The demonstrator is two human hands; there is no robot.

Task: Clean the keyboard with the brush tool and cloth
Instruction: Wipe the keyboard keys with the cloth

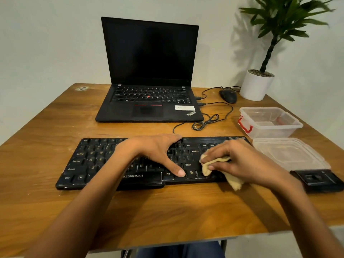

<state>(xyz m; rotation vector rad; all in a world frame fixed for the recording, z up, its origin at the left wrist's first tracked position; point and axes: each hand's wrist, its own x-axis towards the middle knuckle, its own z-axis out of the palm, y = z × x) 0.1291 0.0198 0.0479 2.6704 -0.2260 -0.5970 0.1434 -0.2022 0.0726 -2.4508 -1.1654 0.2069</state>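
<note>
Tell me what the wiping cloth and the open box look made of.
The cloth: soft tan fabric, matte and slightly fuzzy, bunched in the right hand; perhaps microfibre. The box: clear plastic, faintly cloudy, with see-through walls and a red clip.

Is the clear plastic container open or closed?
Open. The clear plastic container has no cover on; its lid lies beside it.

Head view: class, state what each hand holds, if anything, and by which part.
The right hand grips the yellow cloth by its bunched middle, both ends sticking out. The left hand holds nothing; it rests spread on the keyboard.
</note>
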